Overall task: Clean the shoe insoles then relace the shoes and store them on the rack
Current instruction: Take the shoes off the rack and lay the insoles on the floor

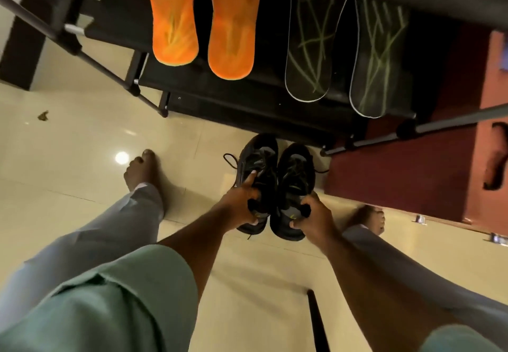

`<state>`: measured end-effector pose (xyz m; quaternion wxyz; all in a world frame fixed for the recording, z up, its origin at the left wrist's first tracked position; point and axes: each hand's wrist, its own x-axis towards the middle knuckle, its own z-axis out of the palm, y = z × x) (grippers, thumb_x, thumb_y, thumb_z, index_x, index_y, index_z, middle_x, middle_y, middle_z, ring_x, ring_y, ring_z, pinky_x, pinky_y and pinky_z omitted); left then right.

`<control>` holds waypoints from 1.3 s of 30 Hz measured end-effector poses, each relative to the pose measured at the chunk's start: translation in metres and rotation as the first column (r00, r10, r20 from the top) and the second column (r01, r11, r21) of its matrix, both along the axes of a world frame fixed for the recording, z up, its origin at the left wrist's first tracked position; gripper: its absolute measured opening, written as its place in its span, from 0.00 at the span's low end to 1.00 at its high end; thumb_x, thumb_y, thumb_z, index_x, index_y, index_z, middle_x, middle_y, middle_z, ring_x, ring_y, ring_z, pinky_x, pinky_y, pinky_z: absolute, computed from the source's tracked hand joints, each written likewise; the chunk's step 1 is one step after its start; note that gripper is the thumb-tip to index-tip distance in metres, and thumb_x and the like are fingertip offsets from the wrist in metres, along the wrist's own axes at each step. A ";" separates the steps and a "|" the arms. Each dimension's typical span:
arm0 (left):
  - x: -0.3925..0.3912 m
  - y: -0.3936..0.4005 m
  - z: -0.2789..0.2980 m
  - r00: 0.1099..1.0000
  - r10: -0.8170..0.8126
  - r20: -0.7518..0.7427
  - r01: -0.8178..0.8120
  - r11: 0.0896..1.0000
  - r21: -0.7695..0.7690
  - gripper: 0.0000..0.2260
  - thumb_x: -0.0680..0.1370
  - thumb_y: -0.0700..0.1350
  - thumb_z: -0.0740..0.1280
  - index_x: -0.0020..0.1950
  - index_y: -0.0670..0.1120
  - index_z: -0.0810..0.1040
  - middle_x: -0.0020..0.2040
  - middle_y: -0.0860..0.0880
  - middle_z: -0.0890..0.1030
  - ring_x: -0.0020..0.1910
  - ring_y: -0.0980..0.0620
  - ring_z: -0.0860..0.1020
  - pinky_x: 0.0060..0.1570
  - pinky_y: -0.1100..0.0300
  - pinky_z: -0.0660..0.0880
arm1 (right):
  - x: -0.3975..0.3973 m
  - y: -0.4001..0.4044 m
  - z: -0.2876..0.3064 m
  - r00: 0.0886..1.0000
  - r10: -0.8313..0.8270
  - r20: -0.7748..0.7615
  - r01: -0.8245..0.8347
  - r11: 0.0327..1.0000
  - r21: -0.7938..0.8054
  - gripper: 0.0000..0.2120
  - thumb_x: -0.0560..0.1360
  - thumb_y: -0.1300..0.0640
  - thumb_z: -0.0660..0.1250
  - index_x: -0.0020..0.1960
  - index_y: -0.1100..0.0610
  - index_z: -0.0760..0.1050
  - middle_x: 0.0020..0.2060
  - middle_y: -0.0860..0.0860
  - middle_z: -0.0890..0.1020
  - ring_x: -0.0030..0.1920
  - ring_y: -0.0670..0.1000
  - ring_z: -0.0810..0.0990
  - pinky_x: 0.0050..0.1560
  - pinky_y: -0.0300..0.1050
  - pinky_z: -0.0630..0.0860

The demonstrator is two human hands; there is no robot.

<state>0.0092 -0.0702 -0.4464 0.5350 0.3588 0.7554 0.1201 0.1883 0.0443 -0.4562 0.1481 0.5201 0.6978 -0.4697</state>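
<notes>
Hidden: rack top cut off, heel tabs under fingers.
Rack shelf: orange insoles, black insoles.
L hand: curled on left shoe.
R hand: curled on right shoe.

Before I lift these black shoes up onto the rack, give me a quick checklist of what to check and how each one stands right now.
1. Left hand grips the left black lace-up shoe at its heel end: ok.
2. Right hand grips the right black lace-up shoe: ok.
3. Laces tied: not ok, loose ends trail off both shoes.
4. Insoles back inside: not ok, the two dark insoles with green lines and the two orange insoles lie on the black metal-framed rack.
5. Free shelf space for the pair: cannot tell.
6. Insoles clean: cannot tell.
</notes>
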 end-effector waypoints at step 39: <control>-0.030 0.013 0.198 0.963 0.088 -0.255 -0.014 0.961 0.277 0.25 0.78 0.38 0.67 0.75 0.44 0.68 0.72 0.43 0.72 0.70 0.45 0.71 0.66 0.59 0.65 | -0.089 0.008 0.217 0.912 0.393 -0.121 -0.350 0.896 0.274 0.35 0.73 0.57 0.71 0.75 0.59 0.60 0.75 0.54 0.60 0.75 0.50 0.58 0.71 0.37 0.54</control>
